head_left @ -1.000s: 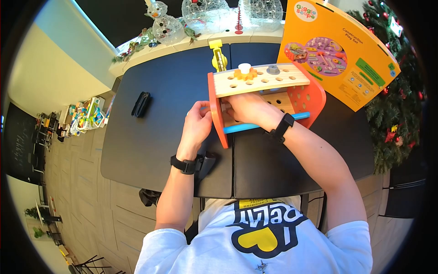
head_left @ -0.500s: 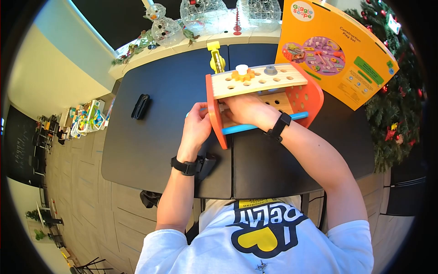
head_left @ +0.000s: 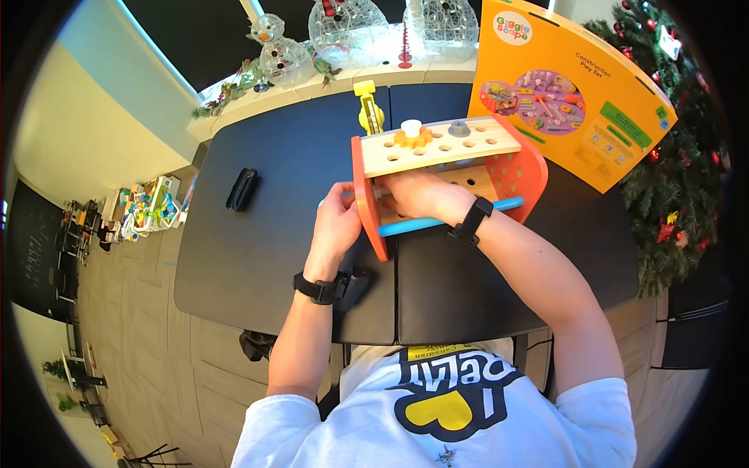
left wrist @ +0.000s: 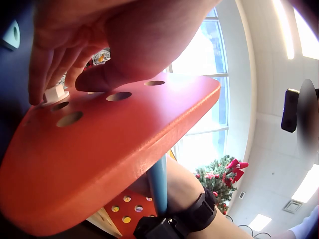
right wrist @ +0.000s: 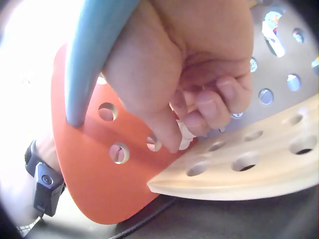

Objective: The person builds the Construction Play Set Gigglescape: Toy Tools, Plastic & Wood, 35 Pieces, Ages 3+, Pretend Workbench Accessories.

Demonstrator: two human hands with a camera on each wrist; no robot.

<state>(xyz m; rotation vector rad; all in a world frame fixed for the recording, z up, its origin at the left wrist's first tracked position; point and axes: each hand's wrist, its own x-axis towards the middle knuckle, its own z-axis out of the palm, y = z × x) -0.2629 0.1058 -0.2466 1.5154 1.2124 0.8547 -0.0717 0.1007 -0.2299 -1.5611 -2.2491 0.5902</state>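
A toy workbench has red side panels, a wooden top with holes and a blue rod across its front. My left hand is outside the left panel; in the left wrist view its fingers pinch the white hex head of a bolt at a panel hole. My right hand reaches inside behind the rod. There, thumb and curled fingers grip a small white piece against the panel's inner face, mostly hidden by the fingers. On the top sit an orange gear with a white bolt and a grey bolt.
A yellow toy tool stands upright behind the workbench's left end. An orange box stands at the back right, before a Christmas tree. A black case lies on the dark table at left.
The view has shifted slightly, so the workbench appears a little lower and further left. Both hands stay at the left panel, with small finger movements of the right hand inside.
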